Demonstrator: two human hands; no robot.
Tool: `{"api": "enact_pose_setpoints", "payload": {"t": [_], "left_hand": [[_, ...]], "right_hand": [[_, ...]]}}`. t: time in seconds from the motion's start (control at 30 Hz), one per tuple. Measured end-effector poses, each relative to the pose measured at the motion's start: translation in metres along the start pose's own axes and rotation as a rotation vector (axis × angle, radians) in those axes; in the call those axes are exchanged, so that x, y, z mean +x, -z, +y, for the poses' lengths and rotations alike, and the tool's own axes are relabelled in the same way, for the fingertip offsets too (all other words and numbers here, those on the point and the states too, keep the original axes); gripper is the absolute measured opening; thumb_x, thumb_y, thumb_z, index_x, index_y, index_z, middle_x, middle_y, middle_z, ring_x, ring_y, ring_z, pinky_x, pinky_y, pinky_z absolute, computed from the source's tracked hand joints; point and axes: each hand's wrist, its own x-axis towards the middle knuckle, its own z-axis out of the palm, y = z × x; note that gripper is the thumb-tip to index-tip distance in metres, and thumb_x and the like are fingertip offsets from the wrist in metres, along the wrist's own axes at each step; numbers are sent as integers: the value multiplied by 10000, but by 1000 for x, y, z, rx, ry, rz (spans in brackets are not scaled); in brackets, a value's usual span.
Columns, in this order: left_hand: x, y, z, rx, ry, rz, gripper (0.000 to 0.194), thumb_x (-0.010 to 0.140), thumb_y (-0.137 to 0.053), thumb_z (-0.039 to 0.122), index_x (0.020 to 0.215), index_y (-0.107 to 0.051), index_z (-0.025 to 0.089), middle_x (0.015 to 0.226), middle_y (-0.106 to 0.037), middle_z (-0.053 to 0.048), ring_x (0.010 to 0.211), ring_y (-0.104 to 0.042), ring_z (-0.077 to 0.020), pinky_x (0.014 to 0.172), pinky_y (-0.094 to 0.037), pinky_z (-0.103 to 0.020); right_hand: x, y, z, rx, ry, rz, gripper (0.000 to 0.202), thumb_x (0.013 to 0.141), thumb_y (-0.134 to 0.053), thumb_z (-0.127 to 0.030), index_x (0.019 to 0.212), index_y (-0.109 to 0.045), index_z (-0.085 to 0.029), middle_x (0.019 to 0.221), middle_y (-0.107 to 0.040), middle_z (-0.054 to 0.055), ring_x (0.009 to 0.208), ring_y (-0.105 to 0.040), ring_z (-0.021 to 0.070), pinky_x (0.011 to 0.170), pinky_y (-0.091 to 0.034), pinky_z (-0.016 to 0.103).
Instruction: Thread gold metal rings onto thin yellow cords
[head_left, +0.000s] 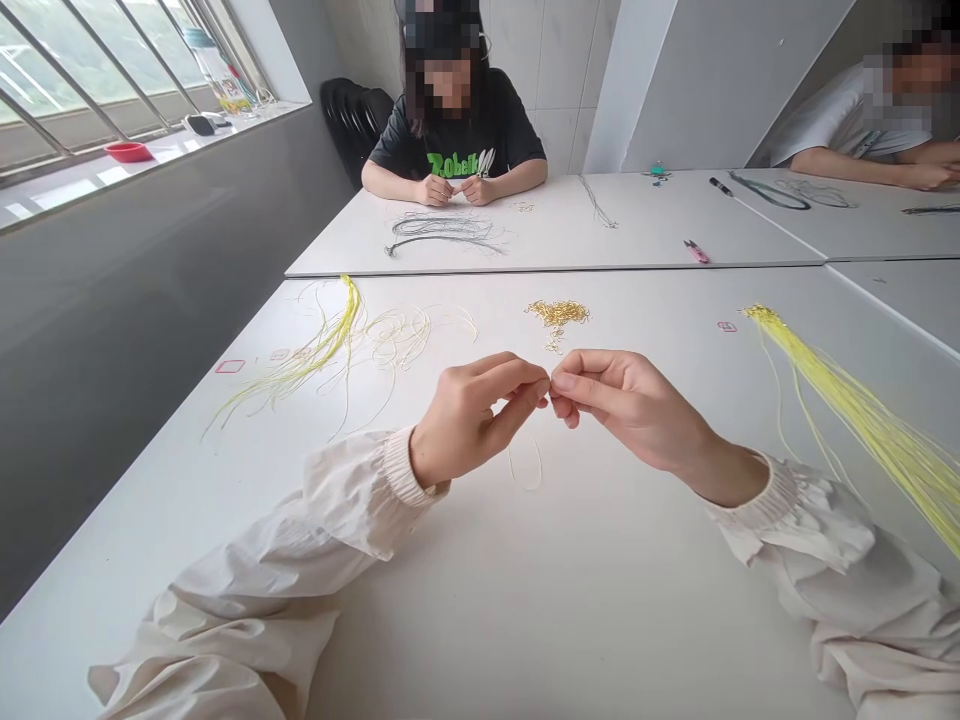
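My left hand (484, 410) and my right hand (630, 400) meet above the table, thumb and forefinger of each pinched together and the fingertips touching. A thin pale yellow cord (534, 488) hangs in a loop below my left hand, which seems to grip it. Whatever sits between the right fingertips is too small to make out. Just beyond my hands lies a heap of small gold metal pieces (559, 312), with a few loose ones on its near side. Yellow cords (349, 310) spread out at the left, and a thick yellow bundle of cords (847, 400) with gold ends lies at the right.
Across the white table (525, 620) a person in a black shirt (480, 130) works beside dark cords (435, 230). Pink snips (696, 251) lie on the far table. Another person's sleeve (825, 115) shows at far right. A grey wall (150, 330) and window sill border the left.
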Motion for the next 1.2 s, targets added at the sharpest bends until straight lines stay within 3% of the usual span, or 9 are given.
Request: {"api": "enact_pose_setpoints", "payload": {"t": [0.13, 0.27, 0.4, 0.77, 1.2], "left_hand": [[2, 2, 5, -167, 145, -49, 140, 911, -591, 216, 848, -704, 164, 800, -707, -73, 725, -708, -163, 676, -613, -272], [8, 6, 7, -429, 448, -133, 172, 887, -648, 275, 811, -716, 138, 757, -719, -78, 693, -723, -175, 659, -617, -263], [11, 8, 5, -573, 598, -161, 199, 862, -688, 306, 783, -727, 128, 758, -726, -89, 677, -724, -177, 664, -617, -261], [11, 6, 7, -675, 676, -147, 205, 891, -656, 327, 823, -703, 140, 770, -730, -87, 685, -735, -187, 653, -610, -251], [10, 4, 8, -782, 708, -190, 231, 921, -620, 347, 802, -613, 149, 736, -724, -66, 640, -734, -184, 574, -581, -221]], "right_hand": [[0, -1, 4, -26, 60, 25, 145, 898, -628, -276, 798, -654, -174, 734, -606, 25, 744, -575, 142, 678, -484, 280], [-2, -4, 11, -270, 254, 136, 119, 902, -613, -240, 805, -657, -187, 755, -635, 21, 730, -583, 148, 698, -487, 307], [-3, -4, 15, -442, 406, 179, 98, 900, -596, -185, 815, -645, -198, 749, -645, 12, 712, -586, 148, 692, -482, 316], [-4, -4, 15, -441, 425, 217, 107, 906, -591, -182, 817, -644, -208, 741, -645, 10, 705, -586, 149, 689, -489, 322], [-4, -2, 15, -454, 484, 166, 122, 904, -577, -127, 818, -621, -202, 750, -637, 6, 704, -587, 141, 675, -481, 313]]}}
